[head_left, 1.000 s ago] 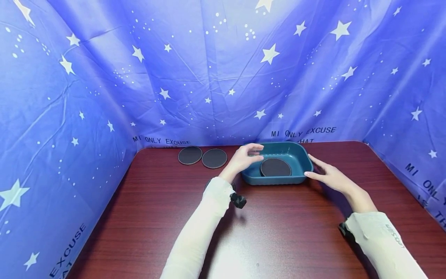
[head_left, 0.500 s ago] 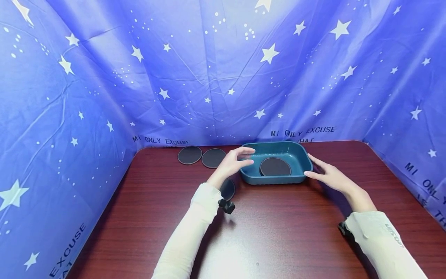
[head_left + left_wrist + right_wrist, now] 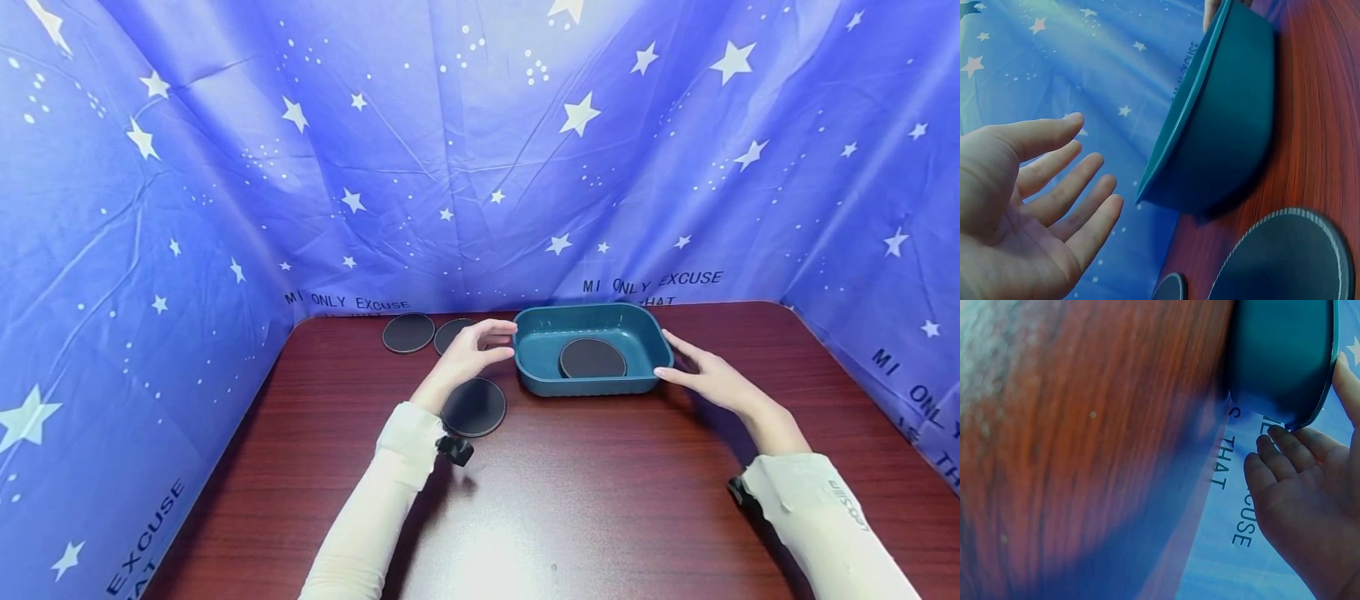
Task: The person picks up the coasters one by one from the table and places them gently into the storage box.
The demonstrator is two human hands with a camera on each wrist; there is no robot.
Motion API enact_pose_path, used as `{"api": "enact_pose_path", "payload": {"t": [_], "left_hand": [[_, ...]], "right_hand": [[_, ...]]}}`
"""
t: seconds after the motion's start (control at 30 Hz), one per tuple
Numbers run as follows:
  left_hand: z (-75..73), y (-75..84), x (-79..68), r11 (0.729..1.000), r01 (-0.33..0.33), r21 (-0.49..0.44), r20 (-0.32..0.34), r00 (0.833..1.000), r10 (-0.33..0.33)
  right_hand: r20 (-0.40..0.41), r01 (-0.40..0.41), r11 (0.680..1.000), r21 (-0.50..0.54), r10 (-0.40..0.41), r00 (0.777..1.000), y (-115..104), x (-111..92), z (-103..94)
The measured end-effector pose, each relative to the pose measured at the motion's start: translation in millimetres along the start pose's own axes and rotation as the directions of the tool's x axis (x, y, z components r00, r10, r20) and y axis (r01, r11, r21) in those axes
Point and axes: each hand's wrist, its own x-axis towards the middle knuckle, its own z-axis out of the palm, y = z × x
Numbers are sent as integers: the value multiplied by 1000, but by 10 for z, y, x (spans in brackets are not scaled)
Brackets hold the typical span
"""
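Observation:
A teal rectangular basin [image 3: 536,386] stands at the back of the table with a round black coaster [image 3: 592,358] lying inside. My left hand [image 3: 468,354] is off the basin's left end, thumb and fingers spread; the left wrist view shows a gap between this hand [image 3: 1041,206] and the basin wall [image 3: 1229,119]. At the basin's right end, my right hand [image 3: 701,375] touches the rim with thumb and fingertips, fingers extended. In the right wrist view its palm [image 3: 1310,500] faces the basin [image 3: 1282,356]. Another black coaster [image 3: 476,408] lies flat beside my left wrist.
Two more coasters lie at the back left: one coaster [image 3: 408,333] in full view, the other coaster [image 3: 450,333] partly covered by my left hand. A blue star-patterned curtain [image 3: 450,167] rises along the back and sides of the dark red wooden table [image 3: 600,492].
My left hand has moved left, out from over the basin to beyond its left rim, uncovering the front coaster and partly covering a back one. My right hand has stayed at the basin's right end.

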Motion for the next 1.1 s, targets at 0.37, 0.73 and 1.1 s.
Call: {"api": "enact_pose_path", "payload": {"t": [0.37, 0.73, 1.1], "left_hand": [[-237, -176, -211, 999, 35, 24, -37, 999, -34], [-363, -329, -408, 998, 50, 35, -53, 997, -48], [-387, -482, -516, 998, 55, 30, -65, 997, -53]], "right_hand": [[-5, 3, 1000, -27, -3, 1000, -8, 5, 0], [-7, -3, 1000, -18, 3, 1000, 5, 10, 5], [2, -13, 1000, -8, 13, 1000, 15, 8, 2]]}}
